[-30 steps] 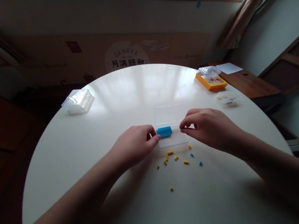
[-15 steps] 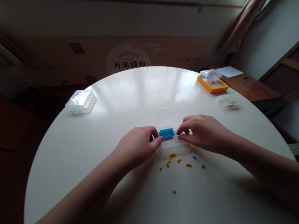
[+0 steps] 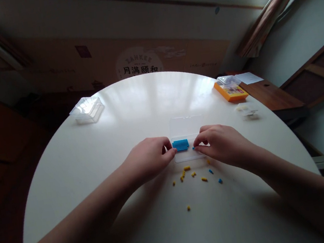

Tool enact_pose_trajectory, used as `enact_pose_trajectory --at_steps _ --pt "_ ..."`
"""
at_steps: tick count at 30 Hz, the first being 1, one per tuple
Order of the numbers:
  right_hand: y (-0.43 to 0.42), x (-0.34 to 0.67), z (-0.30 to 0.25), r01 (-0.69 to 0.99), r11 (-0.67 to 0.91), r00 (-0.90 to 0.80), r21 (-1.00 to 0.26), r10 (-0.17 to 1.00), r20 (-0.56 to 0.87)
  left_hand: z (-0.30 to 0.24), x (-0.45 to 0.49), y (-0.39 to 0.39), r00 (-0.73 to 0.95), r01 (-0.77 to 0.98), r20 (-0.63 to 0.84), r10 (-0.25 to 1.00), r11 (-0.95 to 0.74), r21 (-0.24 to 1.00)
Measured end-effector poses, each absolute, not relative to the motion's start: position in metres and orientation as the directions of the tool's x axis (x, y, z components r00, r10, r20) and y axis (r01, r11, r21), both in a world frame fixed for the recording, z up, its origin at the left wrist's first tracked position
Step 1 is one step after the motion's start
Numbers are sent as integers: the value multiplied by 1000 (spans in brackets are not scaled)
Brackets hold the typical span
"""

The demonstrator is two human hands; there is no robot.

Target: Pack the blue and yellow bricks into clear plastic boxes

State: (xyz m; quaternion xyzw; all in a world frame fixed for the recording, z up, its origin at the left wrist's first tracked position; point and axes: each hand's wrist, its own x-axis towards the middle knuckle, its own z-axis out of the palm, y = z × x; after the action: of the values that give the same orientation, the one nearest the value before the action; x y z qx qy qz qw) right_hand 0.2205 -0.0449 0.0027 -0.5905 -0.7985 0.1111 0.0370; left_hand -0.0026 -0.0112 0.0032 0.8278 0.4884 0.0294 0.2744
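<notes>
A flat panel of small blue building bricks [image 3: 181, 145] lies in a shallow, clear plastic case [image 3: 186, 126] whose lid is opened away from me. My left hand [image 3: 154, 154] curls in from the left, thumb and index finger closed on the panel's left edge. Just right of the panel, my right hand [image 3: 219, 139] pinches a tiny blue brick [image 3: 193, 148] between thumb and index finger, with a small gap to the panel. Several loose yellow bricks [image 3: 187, 168] are scattered in front of the case, with a blue brick [image 3: 220, 181] to their right.
The round white table [image 3: 114, 124] carries a clear plastic box [image 3: 89, 109] at the far left. An orange box [image 3: 230, 91] with clear plastic on top stands at the far right edge. A small clear packet [image 3: 247, 111] lies in front of it.
My right hand has shifted slightly right, and the tiny blue brick at its fingertips now shows more clearly. My left hand and the panel stay in place.
</notes>
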Motion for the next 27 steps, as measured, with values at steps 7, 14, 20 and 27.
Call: enact_pose_trajectory --at_steps 7,14,20,27 --pt "-44 217 2 937 279 -299 -208 951 -72 4 -2 -12 521 797 -241 819 -366 481" --pt "-45 214 4 936 287 -303 -202 952 -54 4 -2 -12 527 789 -234 817 -369 491" --pt "-44 213 4 940 276 -293 -198 954 -60 4 -2 -12 521 792 -234 821 -363 491" --pt "-44 211 1 942 278 -291 -190 956 -43 2 -3 -12 524 791 -221 823 -373 485"
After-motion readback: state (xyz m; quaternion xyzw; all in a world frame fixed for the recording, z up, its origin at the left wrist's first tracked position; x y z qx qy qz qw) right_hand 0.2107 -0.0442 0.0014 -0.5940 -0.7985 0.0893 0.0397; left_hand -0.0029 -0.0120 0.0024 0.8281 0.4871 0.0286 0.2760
